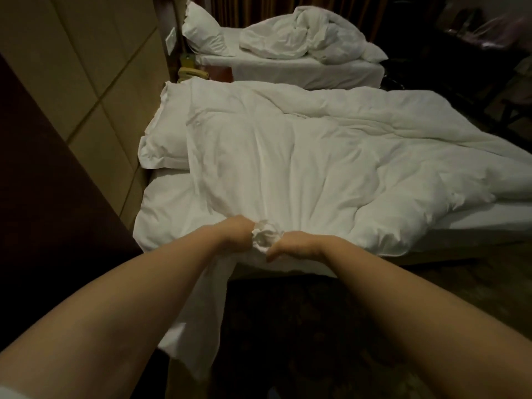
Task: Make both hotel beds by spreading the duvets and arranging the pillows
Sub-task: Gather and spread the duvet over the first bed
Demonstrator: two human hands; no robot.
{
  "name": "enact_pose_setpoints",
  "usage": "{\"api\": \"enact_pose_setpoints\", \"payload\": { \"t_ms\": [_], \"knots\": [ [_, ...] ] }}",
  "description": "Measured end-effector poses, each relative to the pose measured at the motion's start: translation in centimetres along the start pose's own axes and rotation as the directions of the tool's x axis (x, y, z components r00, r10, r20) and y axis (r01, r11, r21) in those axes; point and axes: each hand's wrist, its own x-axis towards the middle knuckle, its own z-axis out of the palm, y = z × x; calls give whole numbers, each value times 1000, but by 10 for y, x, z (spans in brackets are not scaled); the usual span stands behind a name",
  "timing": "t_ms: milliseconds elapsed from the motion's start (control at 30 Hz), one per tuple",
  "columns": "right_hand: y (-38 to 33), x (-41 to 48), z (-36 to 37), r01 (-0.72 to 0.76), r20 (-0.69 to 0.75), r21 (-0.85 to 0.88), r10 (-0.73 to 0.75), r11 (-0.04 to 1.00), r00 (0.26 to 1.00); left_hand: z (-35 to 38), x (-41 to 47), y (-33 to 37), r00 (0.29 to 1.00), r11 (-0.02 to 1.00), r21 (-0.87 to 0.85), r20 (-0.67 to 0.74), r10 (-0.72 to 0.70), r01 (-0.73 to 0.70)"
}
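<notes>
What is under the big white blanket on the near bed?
The rumpled white duvet overlaps a white pillow at the head end; white bedsheet shows at the near corner. Anything else beneath is hidden.

Light dim and warm; far right corner falls into shadow. Left side: beige wall of large rectangular panels (pixel 86 61) with thin dark seams. Nearer, at left, a dark brown flat wooden panel (pixel 43 182); what it belongs to is unclear. Small white rectangular switch plate (pixel 171 40) on the wall farther back. Below it, a cream corded telephone (pixel 192 74) sits on a reddish-brown wooden nightstand (pixel 218 72). Brown pleated curtains (pixel 244 10) across the back. Dark patterned carpet (pixel 316 326) underfoot. Right rear: dark furniture (pixel 489 61), shape indistinct.
</notes>
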Motion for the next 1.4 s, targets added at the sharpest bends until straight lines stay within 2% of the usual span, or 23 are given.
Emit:
{"api": "enact_pose_setpoints", "payload": {
  "t_ms": [67,133,200,233,400,533,600,633,700,733,800,867,933,967,1033,1133,1300,1400],
  "knots": [
    [5,-2,16,-17,61,-77,22,997,998,16,-6,3,987,999,30,159,10,-15],
    [11,1,40,-43,119,-176,65,983,991,33,-16,1,948,995,101,316,-41,9],
    [13,6,64,-49,145,-252,88,967,985,46,-29,-5,909,990,135,405,-95,43],
    [12,9,74,-46,123,-266,81,963,989,49,-36,-11,911,989,131,399,-109,61],
    [-2,39,81,-60,-159,-317,9,947,987,46,-54,-38,967,984,47,178,-180,174],
    [-5,53,75,-28,-226,-471,-89,882,970,24,-58,-54,973,973,-89,116,-200,211],
    [1,59,76,-20,-262,-575,-161,818,952,25,-47,-47,964,962,-111,127,-234,248],
    [3,62,75,-8,-304,-617,-228,787,925,27,-44,-42,946,949,-52,112,-304,311],
    [3,66,67,38,-350,-649,-342,760,872,37,-53,-39,894,897,-60,135,-427,438],
    [1,67,61,75,-332,-639,-362,765,871,31,-46,-38,892,886,-116,123,-435,448],
    [-11,64,48,111,-307,-564,-333,818,892,3,-43,-40,940,807,-483,158,-302,341],
    [-23,61,39,80,-385,-469,-285,880,878,-17,-66,-41,972,796,-559,99,-214,232],
    [-34,56,31,49,-468,-445,-279,894,839,-19,-65,-46,961,863,-435,18,-276,256],
    [-39,54,27,41,-502,-428,-275,903,820,-15,-61,-49,955,917,-299,-50,-292,264],
    [-46,48,19,61,-564,-348,-261,936,784,-12,-55,-52,932,955,-127,-218,-290,267],
    [-50,33,5,144,-613,-207,-243,968,752,-19,-38,-49,878,951,-145,-366,-309,274],
    [-37,-2,-11,245,-616,47,-165,968,771,-30,-5,-20,934,958,-262,-299,-196,117],
    [-23,-7,-11,81,-503,138,0,987,864,-23,-3,1,960,961,-258,-231,-158,96]
  ]
}}
